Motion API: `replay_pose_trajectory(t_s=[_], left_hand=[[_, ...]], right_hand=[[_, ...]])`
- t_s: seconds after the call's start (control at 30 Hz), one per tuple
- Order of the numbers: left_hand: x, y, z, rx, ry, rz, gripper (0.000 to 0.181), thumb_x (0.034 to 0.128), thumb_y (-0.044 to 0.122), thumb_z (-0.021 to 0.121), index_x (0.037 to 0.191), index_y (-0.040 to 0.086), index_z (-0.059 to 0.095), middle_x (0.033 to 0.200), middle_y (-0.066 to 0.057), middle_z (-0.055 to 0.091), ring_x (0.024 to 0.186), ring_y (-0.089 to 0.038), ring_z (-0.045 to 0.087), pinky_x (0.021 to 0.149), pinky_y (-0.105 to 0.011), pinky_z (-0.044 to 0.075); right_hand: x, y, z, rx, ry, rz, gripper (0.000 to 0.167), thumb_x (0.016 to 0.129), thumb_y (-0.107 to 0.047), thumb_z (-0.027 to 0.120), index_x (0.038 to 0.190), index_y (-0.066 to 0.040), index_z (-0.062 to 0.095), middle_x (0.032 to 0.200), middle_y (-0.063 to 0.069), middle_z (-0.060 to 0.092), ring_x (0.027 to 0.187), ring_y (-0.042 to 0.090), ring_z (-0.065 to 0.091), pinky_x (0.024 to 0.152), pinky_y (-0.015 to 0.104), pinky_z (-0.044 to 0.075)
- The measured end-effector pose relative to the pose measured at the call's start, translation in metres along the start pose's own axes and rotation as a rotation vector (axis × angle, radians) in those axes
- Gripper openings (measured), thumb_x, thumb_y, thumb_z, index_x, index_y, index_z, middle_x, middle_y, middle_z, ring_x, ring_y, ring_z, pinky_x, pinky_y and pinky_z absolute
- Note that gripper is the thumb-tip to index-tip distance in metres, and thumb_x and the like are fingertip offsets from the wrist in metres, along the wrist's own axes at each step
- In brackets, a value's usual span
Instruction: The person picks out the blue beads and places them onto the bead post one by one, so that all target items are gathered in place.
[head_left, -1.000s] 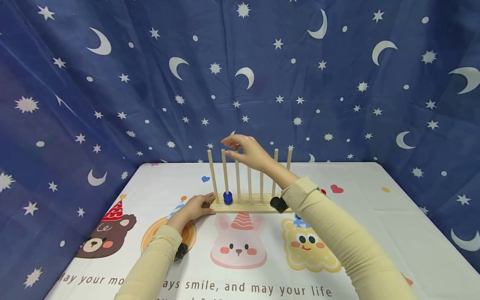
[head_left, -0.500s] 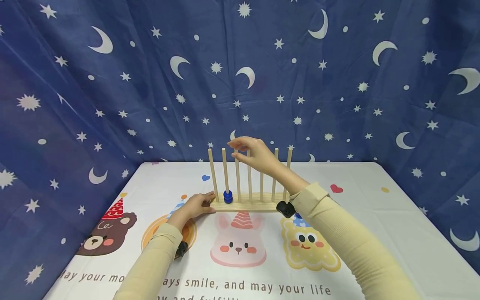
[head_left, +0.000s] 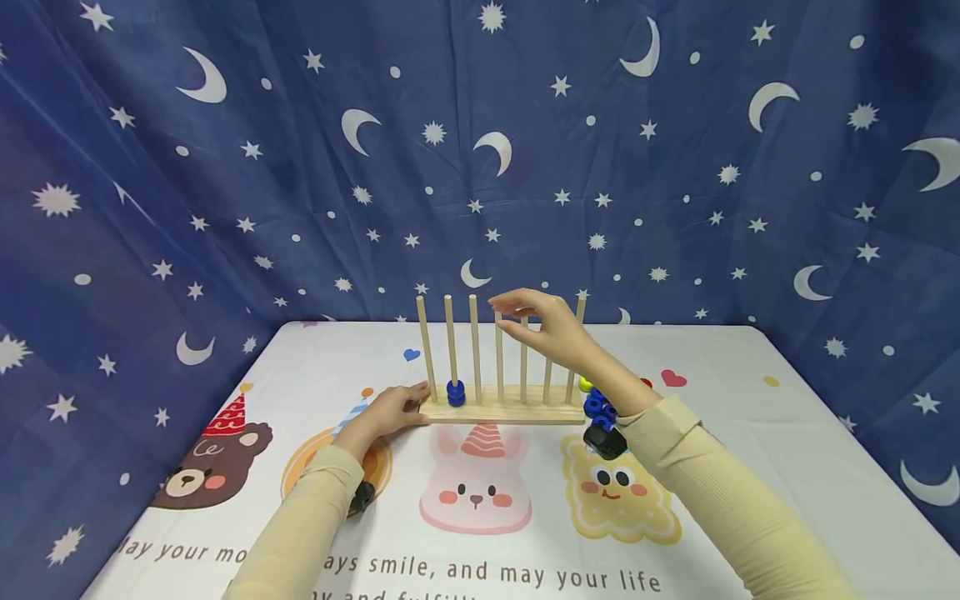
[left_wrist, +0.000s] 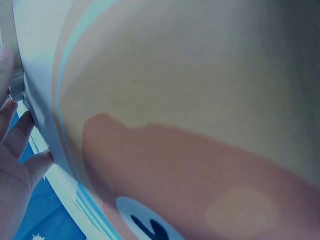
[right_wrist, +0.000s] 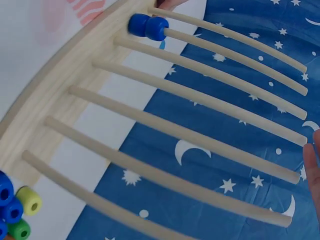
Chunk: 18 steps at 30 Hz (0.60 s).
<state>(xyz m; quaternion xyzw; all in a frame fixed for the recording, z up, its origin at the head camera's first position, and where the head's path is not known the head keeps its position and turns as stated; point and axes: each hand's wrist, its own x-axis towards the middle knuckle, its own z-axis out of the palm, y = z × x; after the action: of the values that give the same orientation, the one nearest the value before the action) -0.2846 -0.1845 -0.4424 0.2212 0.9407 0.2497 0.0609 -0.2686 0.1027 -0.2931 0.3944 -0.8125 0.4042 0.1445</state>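
Observation:
A wooden peg rack (head_left: 501, 414) stands upright on the table, with several tall pegs rising from its long base. Two blue beads (head_left: 456, 393) sit stacked on the second peg from the left. My left hand (head_left: 386, 417) holds the left end of the base, thumb in front and fingers behind. In the left wrist view, the left fingers (left_wrist: 20, 132) lie by the base's end. Near the tops of the middle pegs hovers my right hand (head_left: 547, 327), thumb and fingers apart with nothing between them. Only its fingertips show at the right wrist view's edge.
Loose beads lie beside the rack's right end, including blue beads (head_left: 596, 405), a yellow bead (right_wrist: 29, 200) and a green bead (right_wrist: 19, 230). My right forearm partly covers this pile. A blue curtain (head_left: 480, 167) with moons and stars hangs behind the printed white tablecloth (head_left: 712, 367).
My right hand has moved right and slightly down from the second peg's top toward the middle pegs. The bead pile has come into view. My left hand stays put.

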Motion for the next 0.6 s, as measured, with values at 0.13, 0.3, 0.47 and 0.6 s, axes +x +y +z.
replay_pose_trajectory(t_s=[0.13,0.3,0.47,0.6], left_hand=[[0.000,0.000,0.000,0.000,-0.011,-0.015,0.057,0.0834,0.020,0.070,0.132,-0.004,0.051,0.143,-0.019,0.042,0.132,-0.042,0.038,0.111,-0.050,0.031],[0.000,-0.001,0.000,0.004,-0.015,-0.016,0.058,0.0836,0.021,0.070,0.132,-0.003,0.050,0.144,-0.018,0.042,0.133,-0.041,0.038,0.111,-0.049,0.031],[0.000,-0.002,-0.001,0.028,0.001,0.010,0.057,0.0836,0.021,0.070,0.131,-0.005,0.051,0.142,-0.021,0.043,0.131,-0.042,0.040,0.109,-0.050,0.034],[-0.001,-0.001,-0.001,0.021,-0.012,0.008,0.057,0.0842,0.022,0.069,0.131,-0.005,0.051,0.142,-0.021,0.043,0.131,-0.042,0.039,0.109,-0.050,0.033]], right_hand=[[-0.012,0.000,-0.004,-0.012,-0.010,-0.007,0.030,0.089,-0.005,0.063,0.117,0.002,0.061,0.118,0.017,0.065,0.107,0.028,0.062,0.092,0.040,0.052],[-0.028,0.004,-0.011,-0.057,0.007,-0.025,0.029,0.088,-0.003,0.063,0.116,0.001,0.062,0.115,0.016,0.066,0.105,0.028,0.062,0.090,0.040,0.053],[-0.049,0.012,-0.024,-0.090,0.009,0.001,0.030,0.086,-0.002,0.064,0.117,0.000,0.062,0.116,0.015,0.066,0.104,0.026,0.062,0.089,0.040,0.053],[-0.068,0.018,-0.037,-0.130,0.036,-0.003,0.032,0.084,0.003,0.066,0.116,0.000,0.062,0.114,0.014,0.067,0.101,0.025,0.063,0.087,0.035,0.054]])
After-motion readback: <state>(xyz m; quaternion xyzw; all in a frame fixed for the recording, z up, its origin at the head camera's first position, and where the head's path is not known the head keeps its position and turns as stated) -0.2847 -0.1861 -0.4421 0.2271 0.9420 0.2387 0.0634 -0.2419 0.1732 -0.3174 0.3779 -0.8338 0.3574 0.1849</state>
